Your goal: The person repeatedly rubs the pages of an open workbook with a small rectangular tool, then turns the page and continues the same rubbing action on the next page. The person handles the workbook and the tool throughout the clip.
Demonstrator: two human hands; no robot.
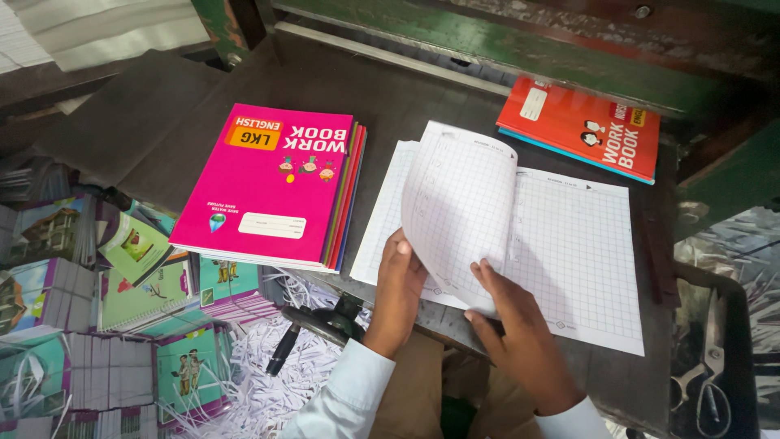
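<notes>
Left hand [398, 289]: fingers curled on the lifted page of the open white squared-paper booklet [569, 260], pinching it
Right hand [520, 333]: flat, fingers spread, pressing the booklet's lower edge
Booklet: on dark metal table [390, 89], between pink-covered workbook stack [272, 187] and orange workbook [581, 126]

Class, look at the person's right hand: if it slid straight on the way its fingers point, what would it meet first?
The right hand points up-left across the open grid-paper book, so it would probably first meet the lifted page.
</notes>
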